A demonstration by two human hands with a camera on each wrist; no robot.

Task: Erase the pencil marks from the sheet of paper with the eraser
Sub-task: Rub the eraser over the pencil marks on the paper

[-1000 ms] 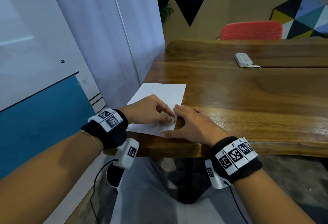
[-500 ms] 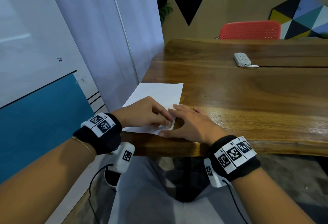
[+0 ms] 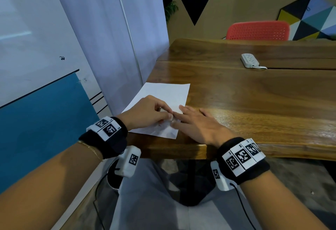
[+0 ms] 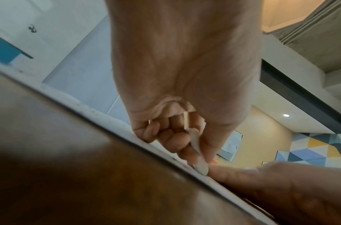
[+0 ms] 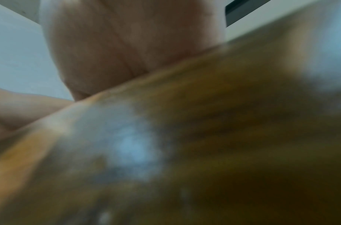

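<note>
Left hand (image 3: 145, 113) shifted up sheet (image 3: 169, 93), pinching eraser (image 4: 199, 161) | right hand (image 3: 198, 124) flat | no legible writing

Paper (image 3: 167, 94): one white sheet lying flat at the near left corner of the desk, centre-left of the head view, faint grey marks near its lower edge. Eraser (image 4: 197, 153): small, pale grey-white, flat, pinched in the left hand (image 3: 145, 112), its tip touching the paper; mostly hidden in the head view.

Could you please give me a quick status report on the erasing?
Left hand pinches eraser against paper. Right hand flat, pinning sheet. Nothing in the way.
</note>
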